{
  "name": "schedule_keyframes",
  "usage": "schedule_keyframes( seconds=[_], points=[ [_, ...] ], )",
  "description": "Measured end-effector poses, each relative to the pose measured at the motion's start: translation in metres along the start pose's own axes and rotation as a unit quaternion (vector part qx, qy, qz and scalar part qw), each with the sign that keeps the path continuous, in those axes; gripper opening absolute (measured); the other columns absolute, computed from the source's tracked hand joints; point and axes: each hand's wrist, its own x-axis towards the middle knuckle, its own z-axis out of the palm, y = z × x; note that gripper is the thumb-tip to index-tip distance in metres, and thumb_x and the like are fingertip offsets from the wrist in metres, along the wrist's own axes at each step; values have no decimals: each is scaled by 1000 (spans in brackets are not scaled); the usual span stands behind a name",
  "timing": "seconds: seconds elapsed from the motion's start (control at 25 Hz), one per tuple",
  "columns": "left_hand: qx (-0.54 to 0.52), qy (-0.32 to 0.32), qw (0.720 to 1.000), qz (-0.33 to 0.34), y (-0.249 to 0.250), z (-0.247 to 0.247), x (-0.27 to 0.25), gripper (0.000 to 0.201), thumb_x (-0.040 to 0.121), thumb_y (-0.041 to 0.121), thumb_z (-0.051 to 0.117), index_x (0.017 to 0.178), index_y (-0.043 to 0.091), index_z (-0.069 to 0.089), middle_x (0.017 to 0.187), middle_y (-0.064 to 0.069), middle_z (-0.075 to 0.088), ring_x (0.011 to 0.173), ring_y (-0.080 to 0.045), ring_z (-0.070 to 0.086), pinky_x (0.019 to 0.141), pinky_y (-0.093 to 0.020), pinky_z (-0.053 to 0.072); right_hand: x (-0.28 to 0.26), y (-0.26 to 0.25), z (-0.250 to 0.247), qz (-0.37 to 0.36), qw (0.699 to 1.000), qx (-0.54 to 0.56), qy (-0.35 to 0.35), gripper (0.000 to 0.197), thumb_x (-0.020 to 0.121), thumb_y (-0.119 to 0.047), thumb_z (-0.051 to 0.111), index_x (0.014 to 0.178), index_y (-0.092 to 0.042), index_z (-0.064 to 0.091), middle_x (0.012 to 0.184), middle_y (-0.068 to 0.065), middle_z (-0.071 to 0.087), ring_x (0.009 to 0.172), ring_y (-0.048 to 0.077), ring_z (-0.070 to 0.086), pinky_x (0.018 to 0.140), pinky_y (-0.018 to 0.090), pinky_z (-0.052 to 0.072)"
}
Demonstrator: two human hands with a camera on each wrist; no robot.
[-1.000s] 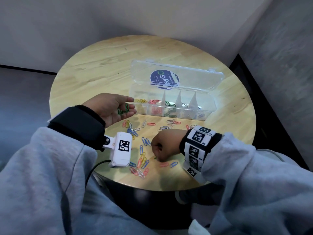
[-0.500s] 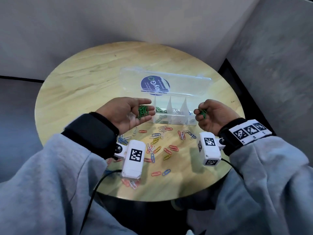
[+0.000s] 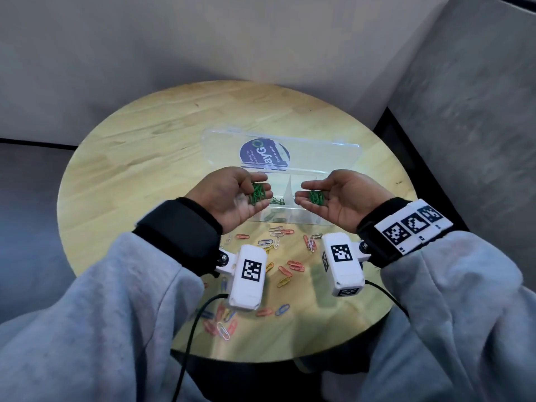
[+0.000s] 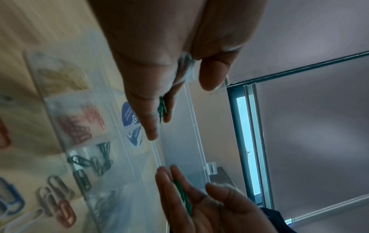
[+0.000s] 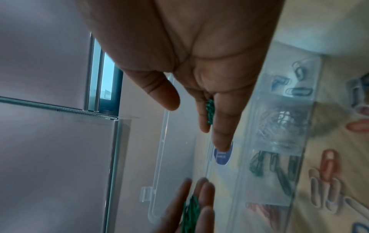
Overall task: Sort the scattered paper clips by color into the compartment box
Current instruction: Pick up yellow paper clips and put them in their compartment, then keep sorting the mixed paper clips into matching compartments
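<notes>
Both hands hover palm-up side by side over the clear compartment box [image 3: 333, 224]. My left hand [image 3: 262, 185] carries a small heap of green paper clips [image 3: 257, 193] on its loosely cupped fingers. On the flat fingers of my right hand [image 3: 300, 192] lies a second green heap [image 3: 316, 196]. The left wrist view shows the left heap [image 4: 162, 108] edge-on, and the right wrist view does the same for the right heap [image 5: 210, 112]. Below the hands, the box's green compartment [image 3: 277, 202] holds more green clips. Its lid [image 3: 319, 158] stands open behind.
Several red, orange, yellow, blue and white clips [image 3: 285, 269] lie scattered on the round wooden table [image 3: 145, 158] between the box and its near edge. Other compartments hold yellow [image 4: 60, 75], red [image 4: 79, 124], silver [image 5: 279, 124] and blue [image 5: 293, 85] clips. Walls stand close behind and right.
My right hand rose from the table with green clips, turned palm-up and spread its fingers beside the left hand. The left hand moved right, over the box.
</notes>
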Motion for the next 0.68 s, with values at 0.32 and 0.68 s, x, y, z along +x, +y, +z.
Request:
schedule_keyframes(
  seconds=[0.32,0.68],
  points=[
    [-126,-56,990,26,-9,16,21,46,72,10,32,115,2,46,104,-15,39,93,-23,41,84,-27,34,22,-9,18,11,999,-22,-33,21,87,-5,29,92,-1,49,90,17,50,81,25,53,74,28,47],
    [69,-14,994,85,0,10,13,41,84,-7,27,106,10,57,104,-10,61,95,-22,62,78,-23,51,16,2,13,-65,983,-174,-5,21,93,-6,40,85,-10,59,83,7,59,75,17,58,71,25,48]
  ],
)
